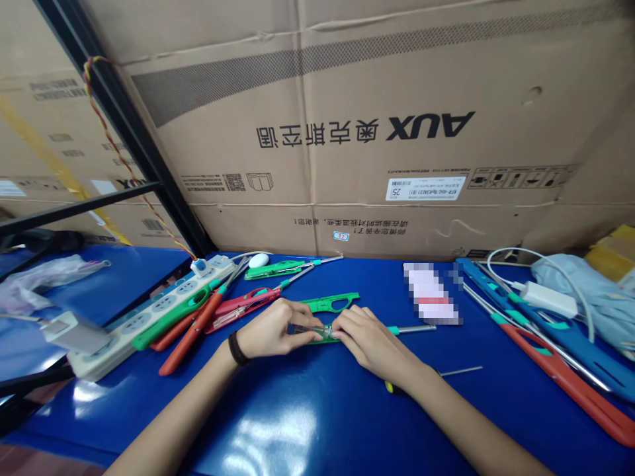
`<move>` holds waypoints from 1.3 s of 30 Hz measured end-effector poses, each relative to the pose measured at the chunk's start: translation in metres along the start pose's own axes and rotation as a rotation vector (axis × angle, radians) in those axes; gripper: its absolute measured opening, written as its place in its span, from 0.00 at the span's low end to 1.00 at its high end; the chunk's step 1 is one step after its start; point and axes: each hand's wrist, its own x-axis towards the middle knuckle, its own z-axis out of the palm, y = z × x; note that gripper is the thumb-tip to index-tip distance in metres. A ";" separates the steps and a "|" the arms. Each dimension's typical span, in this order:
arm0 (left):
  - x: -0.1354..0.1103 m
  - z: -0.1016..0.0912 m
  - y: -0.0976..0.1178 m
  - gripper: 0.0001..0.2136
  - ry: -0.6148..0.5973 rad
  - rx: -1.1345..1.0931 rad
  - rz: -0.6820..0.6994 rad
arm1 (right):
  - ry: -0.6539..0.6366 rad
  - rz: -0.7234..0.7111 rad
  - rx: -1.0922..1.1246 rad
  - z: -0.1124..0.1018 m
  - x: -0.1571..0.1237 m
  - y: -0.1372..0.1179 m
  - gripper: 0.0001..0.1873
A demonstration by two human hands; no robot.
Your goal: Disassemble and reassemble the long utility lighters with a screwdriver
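My left hand [270, 328] and my right hand [364, 338] meet over a green plastic lighter shell [331, 303] lying on the blue table [297, 410]. Both hands pinch small inner parts [317, 328] set in the green shell between them. The fingers of each hand are curled and pressed together on the piece. A metal rod with a teal collar [411, 328] sticks out to the right from under my right hand. I wear a black band on the left wrist.
Red and green long-nosed lighters [198, 320] lie left beside a white power strip [149, 317]. More green shells [275, 269] lie behind. Blue and red lighters [560, 357], a white charger [548, 297] and cable sit right. Large cardboard boxes [377, 132] wall the back.
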 end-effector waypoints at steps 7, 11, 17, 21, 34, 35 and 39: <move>0.000 0.002 -0.001 0.10 -0.004 -0.009 0.008 | -0.026 -0.009 -0.011 0.000 -0.001 0.000 0.08; 0.000 0.002 -0.001 0.10 -0.001 0.012 0.000 | -0.030 -0.036 -0.034 0.001 -0.001 0.000 0.09; -0.001 -0.002 -0.001 0.11 0.020 0.039 -0.023 | 0.034 0.035 0.015 -0.001 0.000 -0.001 0.05; -0.001 -0.005 -0.002 0.11 0.049 0.055 -0.043 | 0.044 0.113 0.061 -0.004 -0.001 -0.001 0.03; -0.002 -0.003 -0.003 0.11 0.046 0.041 -0.046 | 0.037 0.083 0.069 -0.003 0.000 0.000 0.07; -0.002 -0.002 -0.003 0.11 0.048 0.038 -0.043 | 0.036 0.079 0.069 -0.003 0.000 0.000 0.07; -0.001 -0.001 -0.004 0.11 0.053 0.028 -0.051 | 0.034 0.062 0.060 -0.003 -0.001 0.000 0.07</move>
